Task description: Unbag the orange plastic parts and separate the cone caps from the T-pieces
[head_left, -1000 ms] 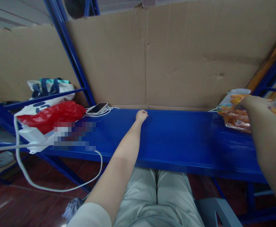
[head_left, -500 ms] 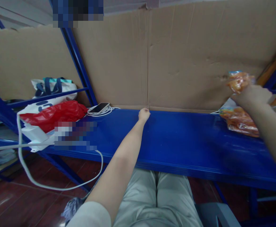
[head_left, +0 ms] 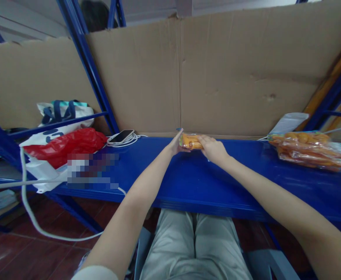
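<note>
A clear plastic packet of orange food [head_left: 192, 142] is between my two hands, near the cardboard at the back of the blue shelf [head_left: 193, 179]. My right hand [head_left: 214, 148] grips its right end, fingers closed over the top. At the opposite end, my left hand [head_left: 176, 144] holds the packet, with part of its fingers hidden behind and under the wrapper. Farther right lies a pile of similar orange packets [head_left: 307, 149], shiny and overlapping.
Cardboard [head_left: 231, 77] walls off the back. At left are a phone [head_left: 123, 136] on a coiled white cable, a red plastic bag [head_left: 68, 146], a tote bag [head_left: 81, 121] and a white power strip [head_left: 43, 171]. A blue post [head_left: 91, 74] rises beside them.
My right hand has carried a packet from the pile at right to the middle. My left hand, earlier a fist on the shelf, now holds the packet's left end.
</note>
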Tool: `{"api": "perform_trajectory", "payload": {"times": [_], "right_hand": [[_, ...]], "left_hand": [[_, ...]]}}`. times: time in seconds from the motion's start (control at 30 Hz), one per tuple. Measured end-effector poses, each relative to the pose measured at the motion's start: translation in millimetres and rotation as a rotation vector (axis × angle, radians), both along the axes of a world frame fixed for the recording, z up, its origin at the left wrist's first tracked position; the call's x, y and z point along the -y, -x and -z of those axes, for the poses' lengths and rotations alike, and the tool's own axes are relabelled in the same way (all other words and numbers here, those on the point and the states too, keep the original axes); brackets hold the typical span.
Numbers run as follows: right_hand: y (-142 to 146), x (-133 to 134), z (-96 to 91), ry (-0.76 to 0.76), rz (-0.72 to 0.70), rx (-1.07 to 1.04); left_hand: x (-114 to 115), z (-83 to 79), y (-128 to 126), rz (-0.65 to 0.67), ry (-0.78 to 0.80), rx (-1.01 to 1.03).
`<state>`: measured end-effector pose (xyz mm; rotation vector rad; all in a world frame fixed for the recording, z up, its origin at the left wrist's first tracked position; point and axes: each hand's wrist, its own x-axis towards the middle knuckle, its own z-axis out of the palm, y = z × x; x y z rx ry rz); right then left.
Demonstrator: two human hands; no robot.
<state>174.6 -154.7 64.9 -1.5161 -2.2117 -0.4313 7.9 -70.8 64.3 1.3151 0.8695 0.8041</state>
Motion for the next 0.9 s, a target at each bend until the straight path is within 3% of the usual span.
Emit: {"api": "perform_trajectory", "payload": {"times": [0.13,0.33,0.47,0.57,0.63,0.9], "right_hand": [[1,0,24.5,0.075,-0.079,0.012],[-22,-15,38.5,0.197,-0.248,-0.100],[-42,-29,41.1,0.248,-0.147,-0.210],[-51,-33,44.1,0.356,-0.013,-0.294],[-52,-35,46.4,0.387,-0.037,-0.371],[-40,-51,42.1,0.141,-0.171,-1.012]], "left_hand": [[-1,8.4,4,0.049,0.042,0.050],[-17,19.9,0,-0.225,0.112,-0.007],[-17,22.4,1,-0.327,0.084,0.000],[-12,22.3,2,-0.309,0.083,0.012],[-11,21.5,5,-0.293,0.097,0.018],[-10,8.5,9,-0.332,0.259,0.368]]}}
